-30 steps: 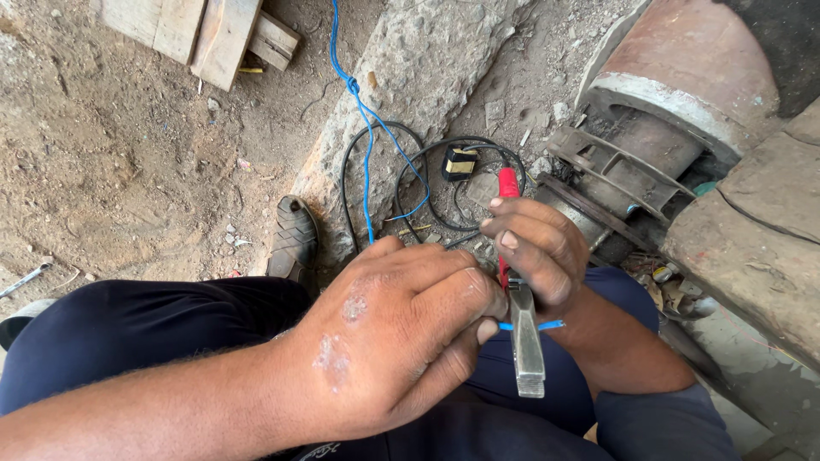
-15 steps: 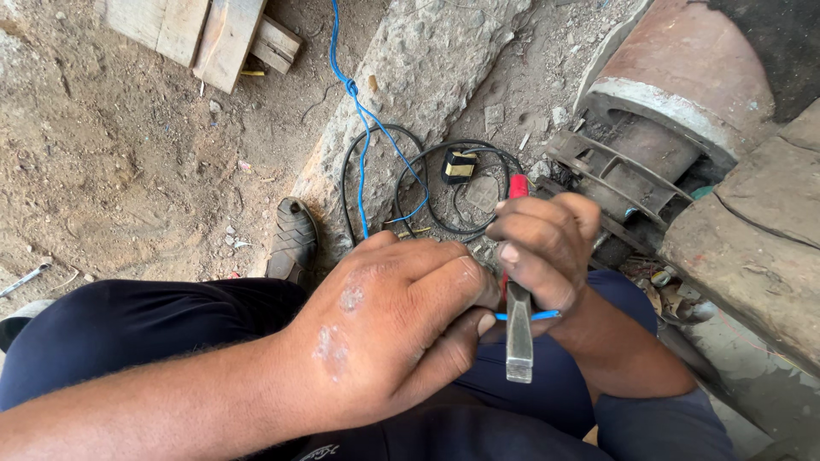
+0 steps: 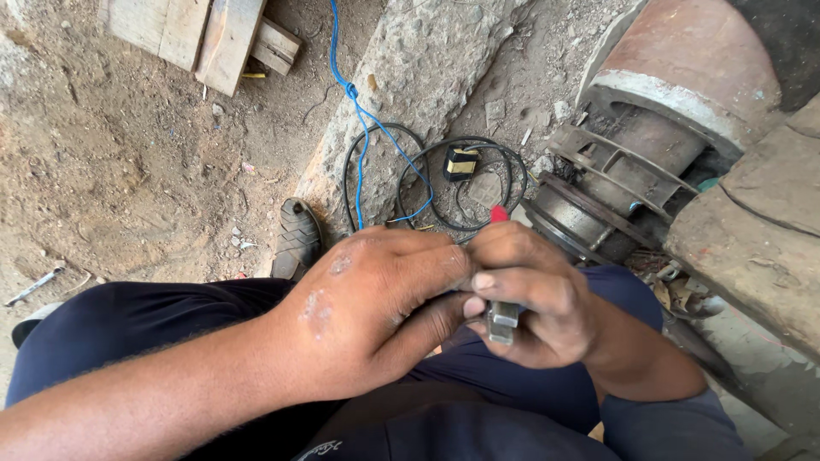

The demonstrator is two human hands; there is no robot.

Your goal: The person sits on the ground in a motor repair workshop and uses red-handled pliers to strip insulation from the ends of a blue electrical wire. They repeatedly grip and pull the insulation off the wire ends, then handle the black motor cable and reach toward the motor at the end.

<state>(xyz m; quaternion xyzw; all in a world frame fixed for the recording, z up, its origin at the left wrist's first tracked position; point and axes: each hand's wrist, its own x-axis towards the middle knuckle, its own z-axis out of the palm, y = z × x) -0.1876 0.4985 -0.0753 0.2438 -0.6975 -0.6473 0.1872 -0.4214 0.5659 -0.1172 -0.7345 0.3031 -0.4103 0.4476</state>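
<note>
The hands have drawn closer together since a moment ago; the right hand [image 3: 534,294] grips red-handled pliers [image 3: 501,318] over the lap, the left hand [image 3: 376,307] closed against it.

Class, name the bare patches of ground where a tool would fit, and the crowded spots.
Free: dirt between the wooden planks, spanner and shoe. Crowded: black cable coils beside the metal housing, ahead of both hands.

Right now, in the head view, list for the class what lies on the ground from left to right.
Spanner → wooden planks → shoe sole → blue cord → coiled black cable → rusty pipe flange.
</note>
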